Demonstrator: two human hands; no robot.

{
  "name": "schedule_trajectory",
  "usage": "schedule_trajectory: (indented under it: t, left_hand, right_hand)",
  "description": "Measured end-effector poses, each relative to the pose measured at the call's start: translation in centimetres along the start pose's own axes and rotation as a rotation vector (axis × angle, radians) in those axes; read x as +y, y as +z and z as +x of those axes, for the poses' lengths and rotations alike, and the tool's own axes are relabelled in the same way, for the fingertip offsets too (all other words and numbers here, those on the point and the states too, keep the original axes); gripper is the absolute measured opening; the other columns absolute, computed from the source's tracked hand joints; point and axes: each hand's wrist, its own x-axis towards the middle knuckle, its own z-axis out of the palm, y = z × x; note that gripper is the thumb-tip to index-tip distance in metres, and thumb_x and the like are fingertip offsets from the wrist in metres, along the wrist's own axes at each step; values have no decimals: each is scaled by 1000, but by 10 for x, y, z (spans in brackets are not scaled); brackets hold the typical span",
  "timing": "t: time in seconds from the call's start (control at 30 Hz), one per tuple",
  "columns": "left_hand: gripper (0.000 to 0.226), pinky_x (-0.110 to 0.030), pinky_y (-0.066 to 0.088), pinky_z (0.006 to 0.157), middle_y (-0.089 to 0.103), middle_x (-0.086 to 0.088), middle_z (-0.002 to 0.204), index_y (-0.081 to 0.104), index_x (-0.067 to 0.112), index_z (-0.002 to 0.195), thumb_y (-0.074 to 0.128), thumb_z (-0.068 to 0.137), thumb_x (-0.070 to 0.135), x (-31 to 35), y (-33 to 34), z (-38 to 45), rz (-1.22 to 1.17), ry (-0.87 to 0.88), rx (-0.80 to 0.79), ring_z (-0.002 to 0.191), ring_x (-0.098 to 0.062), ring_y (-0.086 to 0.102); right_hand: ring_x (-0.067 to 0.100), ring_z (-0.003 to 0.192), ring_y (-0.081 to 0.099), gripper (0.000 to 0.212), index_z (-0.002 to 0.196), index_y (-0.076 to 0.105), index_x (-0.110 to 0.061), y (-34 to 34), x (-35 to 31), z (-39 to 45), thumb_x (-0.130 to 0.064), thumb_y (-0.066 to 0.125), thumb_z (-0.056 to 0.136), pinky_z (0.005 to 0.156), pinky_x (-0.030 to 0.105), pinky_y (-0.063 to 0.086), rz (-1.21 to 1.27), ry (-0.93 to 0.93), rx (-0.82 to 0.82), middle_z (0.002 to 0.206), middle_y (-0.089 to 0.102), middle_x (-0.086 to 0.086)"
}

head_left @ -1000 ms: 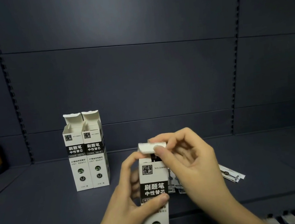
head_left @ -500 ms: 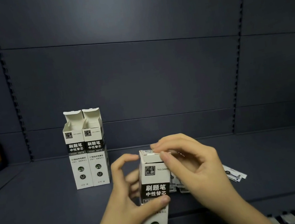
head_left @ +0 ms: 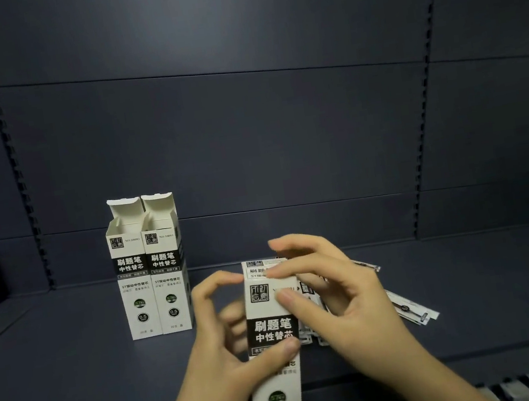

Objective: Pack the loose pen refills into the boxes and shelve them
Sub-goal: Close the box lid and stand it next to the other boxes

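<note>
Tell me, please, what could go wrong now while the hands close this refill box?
The left hand holds the box by one thumb in front, so the right hand pressing the top might tip it. Two open boxes stand close and could be knocked. Loose refills might get left out.

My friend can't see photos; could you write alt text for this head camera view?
Two hands close a white pen refill box above a dark shelf: left hand grips it, right hand pinches its top. Two open boxes stand left; loose refills lie right.
</note>
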Motion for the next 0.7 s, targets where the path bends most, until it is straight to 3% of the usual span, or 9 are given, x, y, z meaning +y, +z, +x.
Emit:
schedule_trajectory:
  t: [0.17, 0.33, 0.53, 0.7]
  left_hand:
    - [67, -43, 60, 80, 75, -10, 111, 47, 51, 104, 85, 58, 21, 2, 5, 8, 16, 84, 61, 97, -25, 75]
    - [71, -21, 57, 78, 66, -5, 124, 54, 46, 116, 87, 57, 25, 3, 8, 16, 110, 170, 135, 112, -22, 67]
    - [74, -20, 54, 86, 66, -6, 123, 56, 39, 126, 86, 60, 24, 2, 11, 21, 138, 168, 113, 115, -25, 64]
    - [70, -35, 55, 93, 65, -2, 126, 54, 42, 129, 82, 67, 28, 4, 5, 25, 190, 153, 94, 114, -22, 65]
  right_hand:
    - [14, 122, 59, 46, 120, 65, -37, -1, -5, 1, -4, 68, 88, 100, 39, 52, 36, 119, -70, 130, 61, -9]
    - [10, 115, 64, 70, 135, 45, -50, -13, -4, 7, -4, 70, 87, 94, 32, 55, 77, 217, -78, 118, 70, -4]
    - [15, 104, 69, 58, 126, 49, -31, -27, 2, 17, -5, 76, 81, 85, 33, 59, 78, 300, -79, 112, 72, 1]
    - [13, 99, 71, 52, 123, 53, -24, -28, 7, 27, -1, 75, 82, 77, 24, 58, 107, 298, -93, 109, 73, 1]
